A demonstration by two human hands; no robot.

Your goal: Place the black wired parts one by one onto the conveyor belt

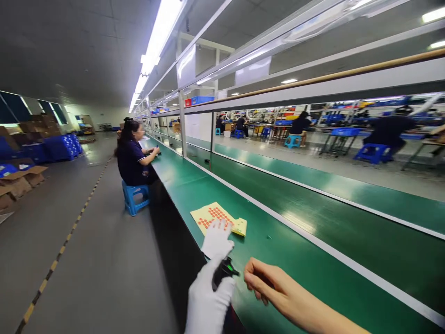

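In a white glove, my left hand (208,297) is closed around a small black part (225,270) with a bright green spot on it; much of the part is hidden by the fingers. Bare and just right of it, my right hand (267,283) has its fingers curled together near the part, apart from it. Whatever the fingertips may pinch is too small to make out. Beyond my left hand, another white glove (216,241), seemingly unworn, lies at the bench edge. It overlaps a yellow sheet (200,214) carrying rows of round orange stickers (216,213).
The long green bench (257,283) has a pale rail (278,215) along its far side. A tiny green piece (269,237) lies on the surface. Farther along, a co-worker (134,155) sits on a blue stool (134,197). A metal post (182,123) stands beyond.
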